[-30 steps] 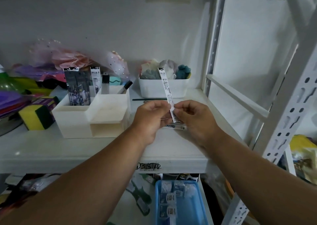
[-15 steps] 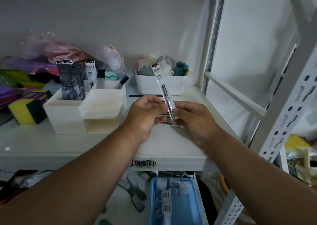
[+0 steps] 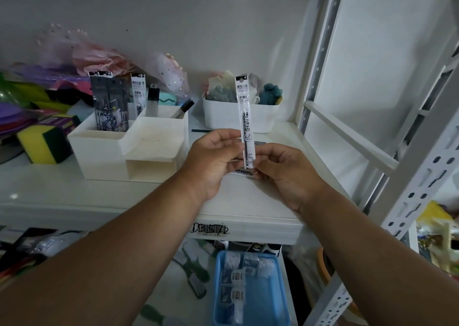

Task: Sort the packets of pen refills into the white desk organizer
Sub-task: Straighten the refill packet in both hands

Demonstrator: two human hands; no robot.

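While both hands, left hand (image 3: 213, 156) and right hand (image 3: 285, 171), pinch the lower end of an upright refill packet (image 3: 244, 117) above the shelf, right of the white desk organizer (image 3: 99, 142), it looks light, slim, slippery; a mid-length grip likely steadies it.

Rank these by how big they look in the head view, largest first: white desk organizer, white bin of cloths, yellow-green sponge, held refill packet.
1. white desk organizer
2. white bin of cloths, though it stands farther back, so the gap is unsure
3. yellow-green sponge
4. held refill packet, long but very narrow; nearest the camera, pinched by left hand and right hand
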